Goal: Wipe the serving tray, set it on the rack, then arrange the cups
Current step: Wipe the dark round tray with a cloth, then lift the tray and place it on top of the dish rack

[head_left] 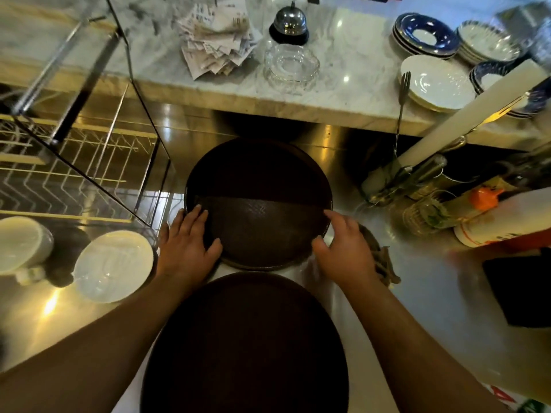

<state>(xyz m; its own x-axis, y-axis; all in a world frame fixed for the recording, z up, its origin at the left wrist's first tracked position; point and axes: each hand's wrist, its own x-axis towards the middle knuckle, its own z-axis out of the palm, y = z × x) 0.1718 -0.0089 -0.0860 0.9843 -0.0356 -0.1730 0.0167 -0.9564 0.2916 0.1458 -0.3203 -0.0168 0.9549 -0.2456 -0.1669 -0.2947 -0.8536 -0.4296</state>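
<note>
Far tray (258,174) lying flat on steel counter (417,293), centre, just beyond 2nd dark tray (244,338) at near edge. Left hand (187,242) resting w/ fingers straight & spread over left rim, thumb inside: steadying, not gripping. Right hand (343,248) sitting on right rim, fingers bent; can't tell if gripping or just touching. Brownish rag (383,265) lying under/behind that hand, prob. kept close for wiping. Wire rack (74,174) waiting far left. White cups (113,265) sitting upside down at left, near rack, not yet arranged.
</note>
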